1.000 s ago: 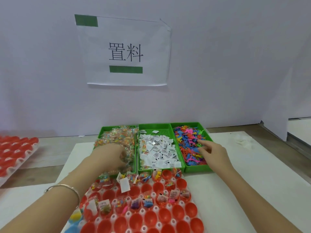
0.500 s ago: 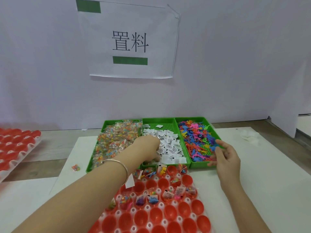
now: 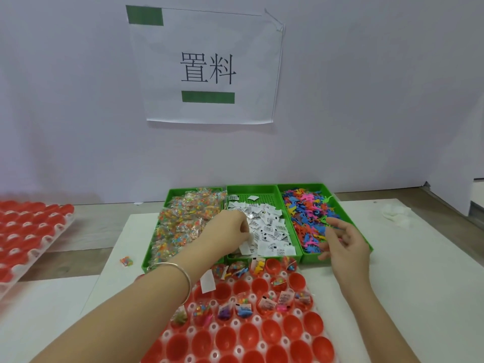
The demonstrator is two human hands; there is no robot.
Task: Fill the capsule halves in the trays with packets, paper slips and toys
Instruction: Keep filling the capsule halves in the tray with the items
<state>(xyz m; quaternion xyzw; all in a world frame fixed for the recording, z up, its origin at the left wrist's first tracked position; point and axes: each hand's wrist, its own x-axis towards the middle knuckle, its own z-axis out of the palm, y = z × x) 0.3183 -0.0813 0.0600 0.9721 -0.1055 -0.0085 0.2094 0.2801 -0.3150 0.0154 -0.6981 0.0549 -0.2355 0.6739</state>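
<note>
Red plastic capsule halves (image 3: 251, 334) sit in two white moulded trays, one in front (image 3: 237, 350) and one at far left (image 3: 34, 255). Three green plastic bins (image 3: 256, 203) hold clear bead packets (image 3: 183, 221), white printed paper slips (image 3: 272, 231) and coloured toy figures (image 3: 306, 218). The left hand (image 3: 225, 231) pinches slips in the middle bin. The right hand (image 3: 345, 244) curls over the toys, and I cannot tell whether it grasps anything. The white paper sign (image 3: 209, 69) reads 置料

Three green plastic bins (image 3: 262, 258) stood in a row toward the far edge of the counter (image 3: 408, 279), closing the way to the white wall (image 3: 366, 113). The left hand (image 3: 230, 231), gripping white paper slips (image 3: 272, 237), and its forearm crossed the near white tray of red capsule halves (image 3: 258, 320). The right hand (image 3: 345, 243) hovered by the right bin. Bare counter lay open toward the right edge, save a crumpled white tissue (image 3: 395, 213) near the far right corner.
</note>
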